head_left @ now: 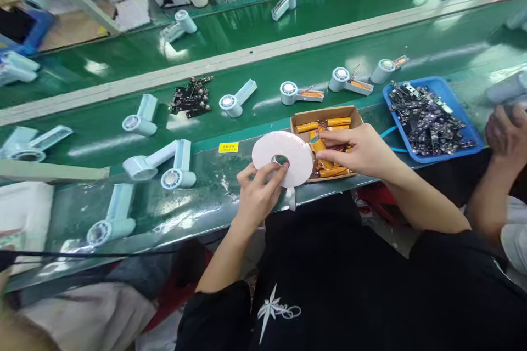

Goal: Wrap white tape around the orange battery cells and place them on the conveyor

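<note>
Landmark: cardboard box (pixel 303 119). Right hand (pixel 364 149) pinches an orange cell (pixel 318 145) over its left part, long axis slanting, upper end towards the tape roll (pixel 296 145). Left hand (pixel 258 193), left of box, grips the roll at its core, farther from the cell. Roll-to-cell contact: can't tell, partly hidden.
</note>
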`<state>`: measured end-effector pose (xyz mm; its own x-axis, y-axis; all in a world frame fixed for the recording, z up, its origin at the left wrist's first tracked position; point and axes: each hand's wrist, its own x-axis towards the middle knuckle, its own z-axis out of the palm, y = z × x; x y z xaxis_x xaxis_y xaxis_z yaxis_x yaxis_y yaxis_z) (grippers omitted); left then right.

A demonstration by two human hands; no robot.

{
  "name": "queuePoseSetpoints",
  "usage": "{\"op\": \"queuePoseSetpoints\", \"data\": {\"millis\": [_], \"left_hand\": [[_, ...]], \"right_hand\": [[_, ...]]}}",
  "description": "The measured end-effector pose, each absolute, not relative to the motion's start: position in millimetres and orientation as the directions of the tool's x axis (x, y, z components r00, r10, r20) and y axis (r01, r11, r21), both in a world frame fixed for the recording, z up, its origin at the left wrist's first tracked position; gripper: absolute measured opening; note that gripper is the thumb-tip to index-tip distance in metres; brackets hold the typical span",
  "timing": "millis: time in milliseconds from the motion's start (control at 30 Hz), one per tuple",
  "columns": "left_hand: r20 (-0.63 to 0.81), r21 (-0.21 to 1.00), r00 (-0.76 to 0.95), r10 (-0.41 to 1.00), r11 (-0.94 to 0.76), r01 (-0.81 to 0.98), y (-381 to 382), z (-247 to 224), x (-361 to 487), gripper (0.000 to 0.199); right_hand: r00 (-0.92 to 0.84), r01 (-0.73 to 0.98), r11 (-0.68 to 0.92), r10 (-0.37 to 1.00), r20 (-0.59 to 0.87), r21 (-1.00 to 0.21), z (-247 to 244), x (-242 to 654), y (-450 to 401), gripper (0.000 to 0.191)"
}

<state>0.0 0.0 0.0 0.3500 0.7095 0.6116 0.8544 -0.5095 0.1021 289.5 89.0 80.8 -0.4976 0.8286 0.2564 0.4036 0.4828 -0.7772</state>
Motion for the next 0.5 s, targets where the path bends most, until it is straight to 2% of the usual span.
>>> {"op": "queuePoseSetpoints", "data": {"millis": [100,233,300,367,433,500], "left_hand": [[0.632,0.074,0.349,0.692,-0.502,0.862,1.4,-0.5,2.8,0.047],[0.662,0.030,0.360,0.657,-0.504,0.863,0.8,-0.7,6.1,0.055],[0.683,0.022,0.353,0.640,-0.500,0.866,0.5,-1.7,9.4,0.060],[0.719,0.030,0.312,0.621,-0.476,0.879,0.8,-3.1,16.6,0.062],[0.757,0.051,0.246,0.605,-0.430,0.901,0.2,-3.8,28.6,0.063],[0.782,0.082,0.181,0.597,-0.386,0.919,-5.1,-2.5,42.6,0.064]], "right_hand": [[-0.506,0.443,0.457,0.838,0.205,-0.772,76.3,286.6,91.2,0.037],[-0.480,0.366,0.331,0.868,0.128,-0.870,65.4,289.1,96.6,0.042],[-0.414,0.229,0.216,0.904,0.106,-0.949,57.6,285.8,96.1,0.050],[-0.275,0.029,0.124,0.955,0.112,-0.992,49.0,272.4,89.3,0.063],[-0.084,-0.178,0.105,0.989,0.122,-0.978,40.2,250.3,76.7,0.073],[0.097,-0.327,0.128,0.990,0.102,-0.936,32.1,230.4,65.0,0.073]]}}
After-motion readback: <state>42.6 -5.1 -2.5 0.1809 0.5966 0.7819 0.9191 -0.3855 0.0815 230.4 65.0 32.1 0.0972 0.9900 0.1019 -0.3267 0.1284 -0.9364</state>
